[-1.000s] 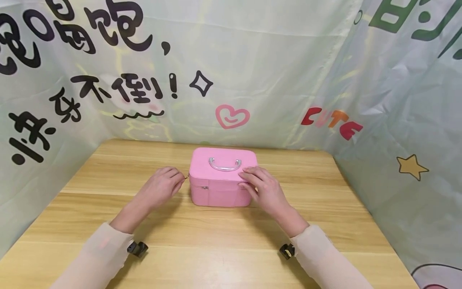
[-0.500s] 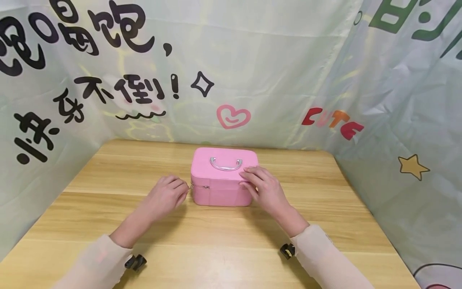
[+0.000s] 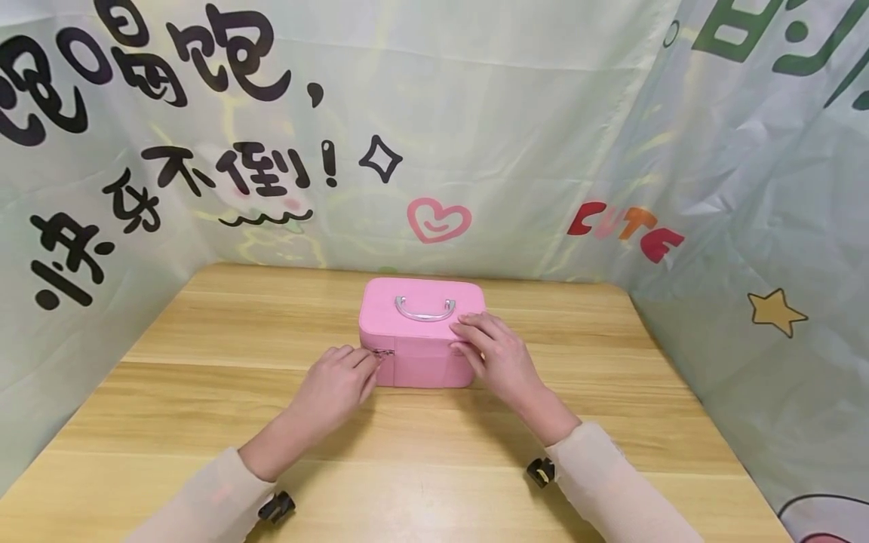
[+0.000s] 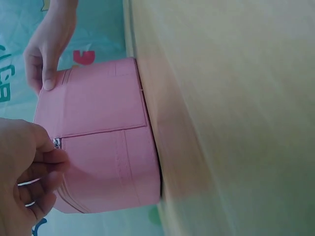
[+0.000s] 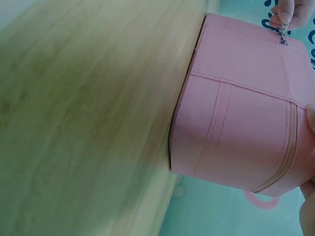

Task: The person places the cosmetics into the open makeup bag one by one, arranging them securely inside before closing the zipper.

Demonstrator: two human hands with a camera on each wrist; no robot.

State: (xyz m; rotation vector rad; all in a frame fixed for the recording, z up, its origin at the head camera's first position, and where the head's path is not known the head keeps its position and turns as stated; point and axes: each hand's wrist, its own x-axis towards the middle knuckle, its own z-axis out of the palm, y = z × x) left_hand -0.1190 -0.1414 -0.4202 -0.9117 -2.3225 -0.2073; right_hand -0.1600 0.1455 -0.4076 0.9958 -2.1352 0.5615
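A pink zip-up cosmetic case (image 3: 428, 368) stands upright on the table, its silver handle (image 3: 424, 317) lying down on the lid. My left hand (image 3: 337, 386) is at the front left of the case and pinches the metal zipper pull (image 5: 284, 28), which shows clearly in the right wrist view. The zipper slider (image 5: 283, 40) sits at the edge of the front panel. My right hand (image 3: 501, 356) holds the front right corner, fingers on the lid and thumb (image 4: 48, 81) on the front face. The lid lies down on the case.
The wooden table (image 3: 421, 467) extends around the case on every side. Behind it and to the sides hangs a pale printed cloth (image 3: 502, 136) with lettering, a heart and a star. A small black wrist camera (image 3: 276, 507) hangs at the left sleeve.
My left hand has come round from the left side of the case to its front, moving right and towards me with the zipper pull. The right hand and the case have stayed in place.
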